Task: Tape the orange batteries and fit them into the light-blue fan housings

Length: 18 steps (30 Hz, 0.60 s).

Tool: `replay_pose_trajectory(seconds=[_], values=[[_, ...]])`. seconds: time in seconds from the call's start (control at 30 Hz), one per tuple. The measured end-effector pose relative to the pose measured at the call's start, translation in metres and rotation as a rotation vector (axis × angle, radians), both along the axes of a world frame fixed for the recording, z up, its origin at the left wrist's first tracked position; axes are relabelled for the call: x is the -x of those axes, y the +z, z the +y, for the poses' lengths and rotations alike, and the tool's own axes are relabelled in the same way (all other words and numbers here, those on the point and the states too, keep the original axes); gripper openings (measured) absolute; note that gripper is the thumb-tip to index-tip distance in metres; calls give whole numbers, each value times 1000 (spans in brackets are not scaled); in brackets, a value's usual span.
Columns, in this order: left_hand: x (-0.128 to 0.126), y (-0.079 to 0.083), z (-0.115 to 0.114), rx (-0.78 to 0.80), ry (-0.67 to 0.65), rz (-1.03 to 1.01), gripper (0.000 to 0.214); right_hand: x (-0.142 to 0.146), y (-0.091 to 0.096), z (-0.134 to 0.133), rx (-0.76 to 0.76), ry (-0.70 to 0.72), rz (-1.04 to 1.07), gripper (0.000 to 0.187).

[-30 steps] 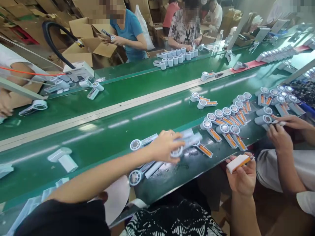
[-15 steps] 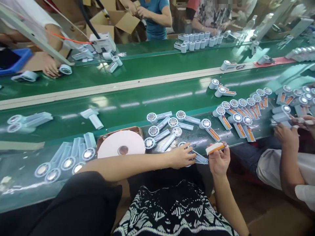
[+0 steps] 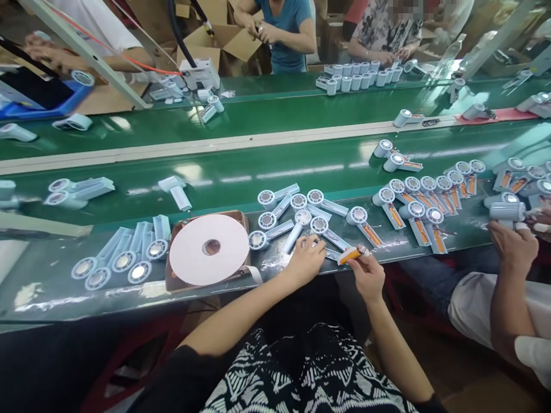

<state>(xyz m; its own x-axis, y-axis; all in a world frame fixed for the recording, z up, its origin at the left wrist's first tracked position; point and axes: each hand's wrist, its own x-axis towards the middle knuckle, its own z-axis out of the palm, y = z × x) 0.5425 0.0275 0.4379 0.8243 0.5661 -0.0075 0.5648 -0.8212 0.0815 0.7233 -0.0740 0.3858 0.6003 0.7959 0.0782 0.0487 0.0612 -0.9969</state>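
Note:
My left hand point(image 3: 307, 259) is closed over the round head of a light-blue handheld fan housing at the bench's front edge; its open handle point(image 3: 332, 254) points right, toward my other hand. In my right hand point(image 3: 369, 275), thumb and fingers pinch an orange battery point(image 3: 350, 256) with a pale strip along it, held at the end of that handle. Several more fan housings point(image 3: 319, 225) lie just behind my hands. One fan point(image 3: 358, 215) to the right has an orange battery in its handle.
Left of my hands, a large white tape roll point(image 3: 189, 252) sits in a cardboard box. Beyond it are several fan housings point(image 3: 124, 261). Rows of fans with orange batteries point(image 3: 416, 207) stand at right, near a co-worker's hand point(image 3: 514, 246). A green conveyor point(image 3: 258, 155) runs behind.
My left hand has moved left and now covers the fan's head. My right hand has brought the battery left and down to the handle. The view has shifted slightly.

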Motion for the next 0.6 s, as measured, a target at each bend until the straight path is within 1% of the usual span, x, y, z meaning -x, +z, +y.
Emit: replay_pose_trajectory(seconds=[0.1, 0.17, 0.23, 0.33, 0.43, 0.53, 0.6], values=[[1, -2, 5, 109, 12, -64, 14, -10, -6, -6, 25, 43, -198, 34], [1, -2, 7, 166, 25, -87, 14, -15, -7, -7, 29, 62, -315, 29], [0, -1, 7, 202, 40, -97, 15, -18, -2, -7, 31, 88, -431, 23], [-3, 0, 6, 203, 86, -110, 20, -19, 10, -6, 54, 172, -560, 15], [-7, 0, 3, 192, 138, -145, 24, -17, 23, -3, 102, 335, -701, 19], [-10, 1, 2, 203, 171, -184, 25, -12, 35, 4, 166, 487, -909, 29], [-12, 1, 1, 224, 184, -210, 28, -7, 42, 10, 212, 565, -1056, 29]])
